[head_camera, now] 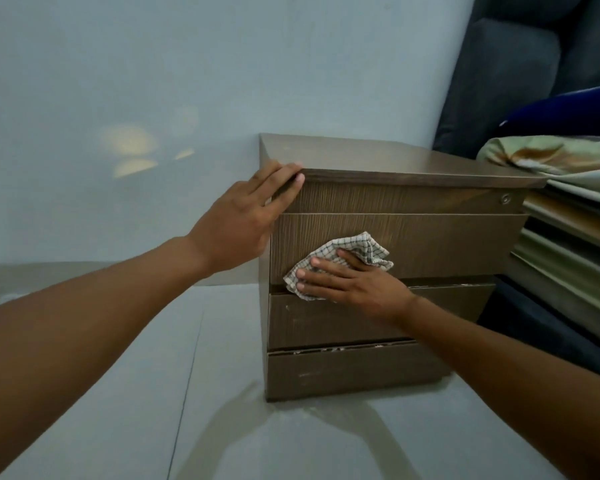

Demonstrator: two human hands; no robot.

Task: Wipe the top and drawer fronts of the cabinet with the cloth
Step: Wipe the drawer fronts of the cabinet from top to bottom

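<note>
Cabinet (447,251) of dark wood grain stands on a pale tiled floor (153,393), its back against a light blue wall (153,81), with four drawer fronts stacked below an overhanging top (378,157).

The checked cloth (371,249) lies crumpled against the second drawer front (465,244), towards its left lower edge. The right hand (357,284) presses it flat there with straight, spread fingers, nothing clenched. The thumb sits at a fold of the cloth, and the lowest fingers reach the gap above the third drawer front (326,323).

The left hand (243,216) is braced at the cabinet's top left front corner. Its fingers lie straight along the left side up to the top's edge, the thumb crosses onto the narrow top drawer front (413,200), and it holds nothing.

A small round lock (506,199) sits near the right end of that top drawer front. The upper edges of the third and fourth drawer front (343,374) look chipped.

Left of the cabinet the floor is open all the way to the wall. On the right, striped folded bedding (568,209) hangs just beside the cabinet and lies over its top right corner. Behind the bedding are a dark blue cushion (568,112) and a dark grey upholstered piece (499,81). Soft patches of light (129,140) fall on the wall.
</note>
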